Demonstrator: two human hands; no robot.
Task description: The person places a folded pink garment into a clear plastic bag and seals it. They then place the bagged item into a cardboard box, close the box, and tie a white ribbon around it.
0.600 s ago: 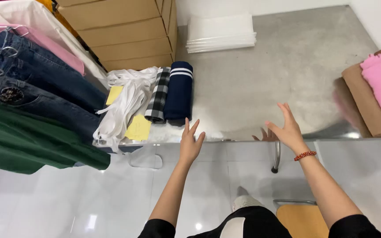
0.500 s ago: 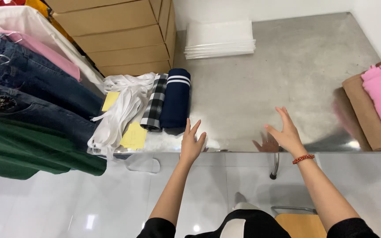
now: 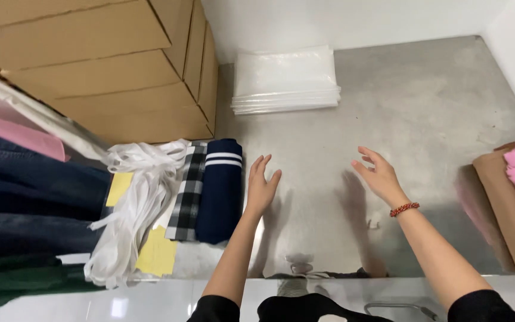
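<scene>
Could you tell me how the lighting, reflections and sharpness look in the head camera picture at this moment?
Head view: bright, even light; the steel table shows dull mirror reflections of the left hand and the right hand rather than hard shadows; the stack of clear bags is washed out and glary; the white surface below the table's near edge shows a small glare spot; wide-angle bending tilts the cardboard boxes; little blur.

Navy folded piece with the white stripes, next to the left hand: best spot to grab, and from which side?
Likely its near right edge. The navy folded garment lies flat as a long narrow strip running away from the person, its left side tight against the checked fabric. The right long edge faces bare steel table, beside the open left hand. Slide fingers under from the right.
</scene>
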